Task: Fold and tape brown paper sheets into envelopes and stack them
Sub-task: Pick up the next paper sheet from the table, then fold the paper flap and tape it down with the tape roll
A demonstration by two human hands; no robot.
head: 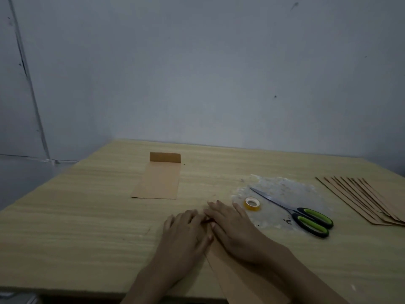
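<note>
A brown paper sheet [236, 279] lies near the table's front edge, mostly hidden under my hands and forearms. My left hand [186, 233] rests flat on its far end with fingers straight. My right hand [232, 227] presses flat beside it, the fingertips of both hands meeting. A finished brown envelope [158, 183] with its flap standing up lies further back, left of centre. A fanned pile of brown sheets [363, 198] sits at the far right.
A roll of clear tape [252, 203] and green-handled scissors [302, 212] lie on a patch of clear plastic [282, 187] right of my hands. The wooden table [76, 216] meets a grey wall at the back.
</note>
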